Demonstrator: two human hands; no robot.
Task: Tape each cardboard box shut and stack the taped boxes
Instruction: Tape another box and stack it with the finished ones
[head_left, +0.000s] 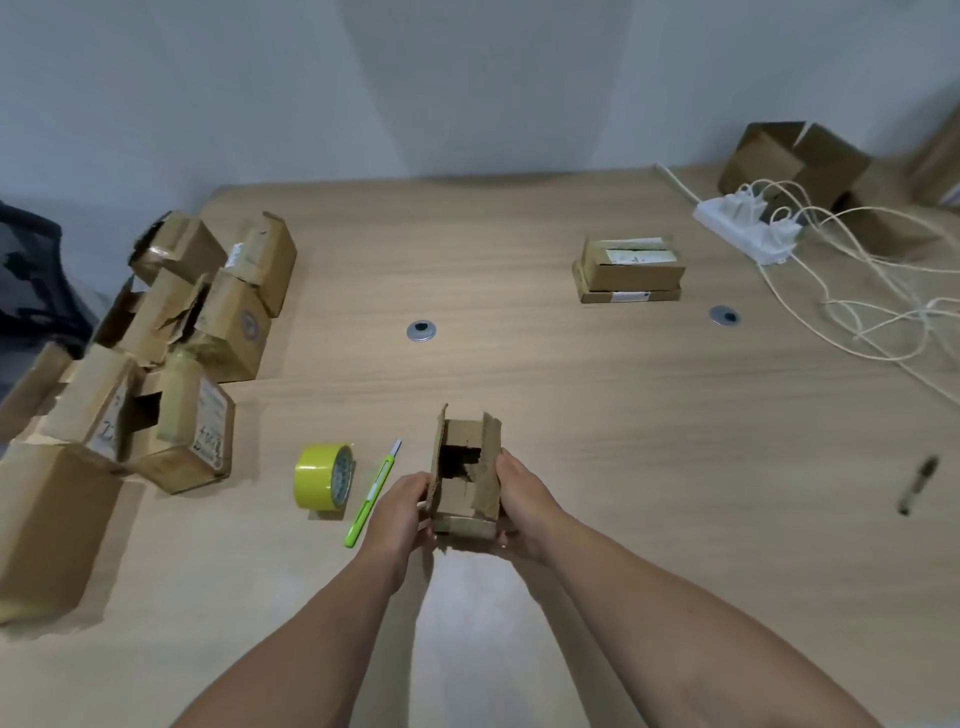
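A small cardboard box (465, 486) with torn, part-open top flaps sits near the table's front middle. My left hand (397, 512) grips its left side and my right hand (519, 506) grips its right side. A roll of yellow tape (323, 475) stands on edge just left of it, with a green utility knife (373, 493) lying between the roll and my left hand. Two taped boxes (629, 270) are stacked at the back right of the table. A pile of several untaped boxes (171, 353) covers the left side.
A white power strip (745, 226) with pale cables sprawls at the far right, with more boxes (800, 161) behind it. A black marker (918, 484) lies at the right. Two round metal grommets (422, 331) sit in the wooden table (675, 441).
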